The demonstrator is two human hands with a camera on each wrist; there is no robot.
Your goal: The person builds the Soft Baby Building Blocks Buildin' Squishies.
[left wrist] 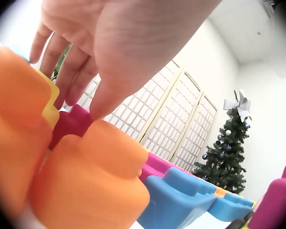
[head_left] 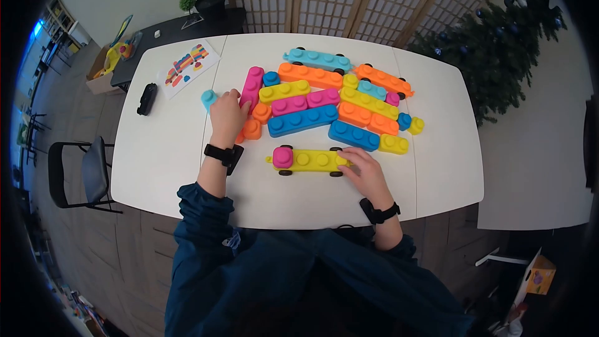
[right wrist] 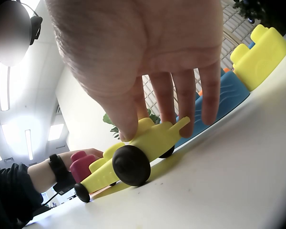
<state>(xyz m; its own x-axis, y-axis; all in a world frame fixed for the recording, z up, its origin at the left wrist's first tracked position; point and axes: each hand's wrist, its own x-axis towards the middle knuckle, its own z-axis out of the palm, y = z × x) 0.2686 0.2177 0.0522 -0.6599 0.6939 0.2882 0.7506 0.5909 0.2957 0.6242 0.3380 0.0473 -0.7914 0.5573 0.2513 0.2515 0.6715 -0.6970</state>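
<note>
A yellow wheeled base (head_left: 311,160) stands near the front edge, a magenta block (head_left: 282,157) on its left end. My right hand (head_left: 367,178) grips its right end; in the right wrist view, the thumb of this hand (right wrist: 148,52) lies against the yellow base (right wrist: 152,141), the fingers on its far side. Over the left blocks hovers my left hand (head_left: 228,120), beside a long magenta block (head_left: 253,85) and small orange blocks (head_left: 251,129). From the left wrist, that hand (left wrist: 100,52) shows extended fingers above an orange block (left wrist: 93,176), holding nothing visible; contact is unclear.
Several long blocks, including a blue one (head_left: 303,120) and an orange one (head_left: 311,75), lie across the middle. Behind them stand a light-blue wheeled base (head_left: 318,59) and an orange one (head_left: 382,79). A printed sheet (head_left: 190,65) and a black object (head_left: 147,99) lie left.
</note>
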